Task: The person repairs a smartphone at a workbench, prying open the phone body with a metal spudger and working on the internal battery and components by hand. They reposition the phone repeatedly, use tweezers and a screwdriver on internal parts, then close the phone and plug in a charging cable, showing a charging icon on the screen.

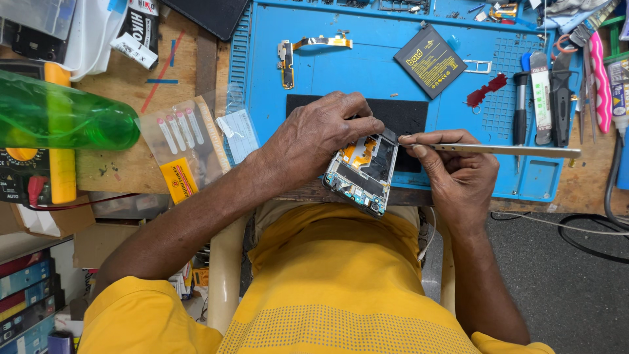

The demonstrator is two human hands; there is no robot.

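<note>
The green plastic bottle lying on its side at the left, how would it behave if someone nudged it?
The green bottle lies on its side atop a yellow meter, so it would probably roll. It looks see-through and thin-walled, likely light. Its smooth, glossy surface may be slippery. Neither the left hand nor the right hand is near it.

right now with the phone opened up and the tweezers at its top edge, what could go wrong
The tweezers in the right hand reach into the opened phone near its orange flex cable; a slip might tear it. The left hand holds the phone tilted at the table edge, over the lap, so it might slide off. The loose battery lies among the tools and could get nicked.
</note>
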